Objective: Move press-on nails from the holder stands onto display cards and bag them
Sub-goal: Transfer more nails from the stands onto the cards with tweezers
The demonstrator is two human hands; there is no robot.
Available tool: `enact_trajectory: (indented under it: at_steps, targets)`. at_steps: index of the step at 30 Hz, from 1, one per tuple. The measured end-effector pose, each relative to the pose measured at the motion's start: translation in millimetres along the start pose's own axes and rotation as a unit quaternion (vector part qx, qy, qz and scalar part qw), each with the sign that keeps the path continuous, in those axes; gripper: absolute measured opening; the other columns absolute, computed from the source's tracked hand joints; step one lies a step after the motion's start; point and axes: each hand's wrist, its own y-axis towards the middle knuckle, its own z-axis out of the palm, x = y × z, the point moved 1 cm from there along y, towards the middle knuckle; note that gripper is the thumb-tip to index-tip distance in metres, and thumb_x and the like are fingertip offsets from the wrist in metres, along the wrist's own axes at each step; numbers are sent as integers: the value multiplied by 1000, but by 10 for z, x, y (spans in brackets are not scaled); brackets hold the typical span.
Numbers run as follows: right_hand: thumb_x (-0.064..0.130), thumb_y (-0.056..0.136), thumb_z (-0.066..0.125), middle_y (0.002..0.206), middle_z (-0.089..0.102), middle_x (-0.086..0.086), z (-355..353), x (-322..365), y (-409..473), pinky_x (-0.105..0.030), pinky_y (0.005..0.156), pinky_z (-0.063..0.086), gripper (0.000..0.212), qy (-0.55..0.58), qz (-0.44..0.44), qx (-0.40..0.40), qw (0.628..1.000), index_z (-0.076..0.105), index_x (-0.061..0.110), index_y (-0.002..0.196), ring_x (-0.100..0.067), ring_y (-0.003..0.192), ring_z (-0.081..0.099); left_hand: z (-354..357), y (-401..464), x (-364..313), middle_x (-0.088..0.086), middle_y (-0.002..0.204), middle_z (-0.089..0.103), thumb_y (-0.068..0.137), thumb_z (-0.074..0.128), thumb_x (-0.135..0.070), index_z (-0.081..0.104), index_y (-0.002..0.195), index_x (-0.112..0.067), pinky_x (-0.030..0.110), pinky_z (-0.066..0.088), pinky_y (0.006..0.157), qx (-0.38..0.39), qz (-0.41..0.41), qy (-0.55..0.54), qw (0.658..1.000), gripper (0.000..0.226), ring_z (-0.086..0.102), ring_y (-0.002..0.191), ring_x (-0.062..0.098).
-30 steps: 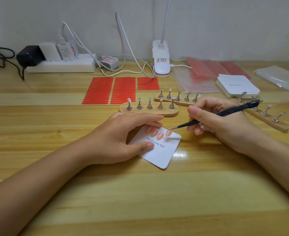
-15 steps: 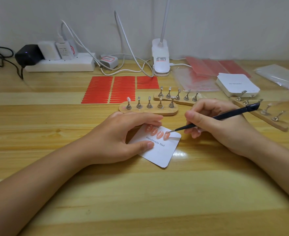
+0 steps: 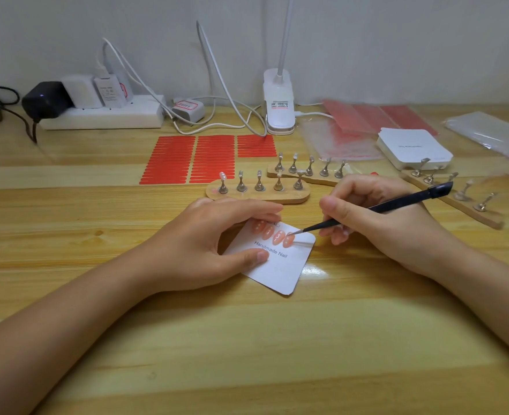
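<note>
Head view, looking down on a pale wooden counter [image 3: 247, 348] with glossy planks. Left hand [image 3: 214, 250]: fingers curved over the upper edge of a white display card [image 3: 280, 265], thumb pressed flat on its lower left part, pinning it to the counter. Right hand [image 3: 376, 223]: thumb and fingers closed around slim black tweezers [image 3: 376, 209], whose fine tip meets the rightmost of the press-on nails [image 3: 272, 235]. Four glossy peach, almond-shaped nails show in a slanted row on the rounded-corner card, printed "Handmade Nail"; the left ones lie partly under the left fingers.

Just beyond the hands lies an oval wooden holder stand [image 3: 257, 196] with five small metal pegs; one clear nail sits on the leftmost peg. A second stand [image 3: 307, 173] lies behind it, and a third stand [image 3: 457, 199] runs diagonally past the right hand, partly hidden by the tweezers.

Farther back: red adhesive strips [image 3: 187, 158] in sheets, a stack of blank cards [image 3: 412, 148], clear plastic bags [image 3: 337, 142], a white clip lamp [image 3: 278, 100], and a power strip [image 3: 103, 115] with chargers and cables.
</note>
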Motion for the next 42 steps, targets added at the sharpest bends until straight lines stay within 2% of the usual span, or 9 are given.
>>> enact_trajectory:
  at_steps: [13, 18, 23, 28, 31, 34, 37, 39, 42]
  targets:
    - [24, 72, 63, 56, 66, -11, -10, 8, -13, -16, 50, 50, 23, -10, 1, -4, 1000, 59, 1, 68, -7, 49, 62, -2, -5, 5, -33, 124, 48, 77, 57, -41, 41, 121, -47, 19, 23, 103, 0, -2, -1, 1000, 47, 38, 119, -17]
    - [27, 69, 64, 49, 62, 5, -4, -2, -13, -13, 50, 46, 21, -41, -13, -8, 999, 59, 9, 61, -5, 46, 58, -2, -5, 11, -34, 124, 47, 77, 58, -41, 42, 120, -47, 18, 24, 102, 1, -2, -1, 1000, 46, 38, 118, -17]
    - [30, 70, 63, 50, 61, 2, -6, -5, -25, -12, 50, 45, 25, -52, -28, -26, 998, 60, 7, 62, -4, 46, 56, -5, -12, 10, -34, 124, 46, 77, 57, -42, 42, 120, -46, 15, 23, 102, 5, -3, 0, 1000, 46, 36, 118, -19]
    - [47, 80, 42, 70, 72, -2, -14, -3, -39, -17, 48, 47, 34, -13, -44, -107, 993, 62, 19, 80, -11, 49, 62, 5, -13, 4, -34, 123, 47, 77, 57, -44, 43, 121, -46, 17, 23, 103, 3, -7, 4, 1000, 46, 38, 117, -17]
    - [54, 84, 36, 65, 70, -5, 2, -4, -53, -16, 46, 45, 46, -15, -53, -124, 991, 63, 17, 76, -15, 44, 61, 13, -25, -2, -28, 117, 54, 76, 58, -51, 50, 122, -39, 26, 34, 98, -22, -8, 22, 999, 48, 44, 107, -12]
    - [32, 89, 57, 59, 64, -4, 52, -53, -57, -14, 55, 44, 30, -132, -128, -90, 979, 66, 11, 69, -8, 52, 59, 18, -25, -39, -28, 103, 52, 71, 51, -61, 58, 117, -30, 31, 41, 87, -57, -12, 54, 997, 55, 46, 95, -1]
    - [24, 81, 67, 71, 66, 3, 107, -69, -45, -19, 64, 47, 18, -273, -198, -48, 940, 69, 7, 77, -5, 65, 58, 56, -19, -94, -19, 100, 53, 67, 51, -66, 61, 112, -28, 35, 41, 86, -63, -33, 53, 996, 60, 47, 96, 7]
    - [27, 87, 60, 73, 65, 4, 116, -71, -53, -18, 65, 46, 22, -275, -224, -37, 934, 68, 8, 79, -3, 67, 58, 84, -21, -116, -16, 100, 52, 65, 49, -69, 63, 109, -30, 34, 40, 86, -61, -45, 57, 995, 61, 46, 95, 8]
    - [39, 97, 38, 66, 62, 4, 78, -60, -62, -13, 59, 41, 33, -164, -190, -46, 967, 65, 23, 89, -1, 57, 53, 94, -26, -120, -17, 100, 50, 63, 45, -74, 62, 108, -32, 31, 38, 86, -57, -63, 58, 995, 63, 43, 95, 6]
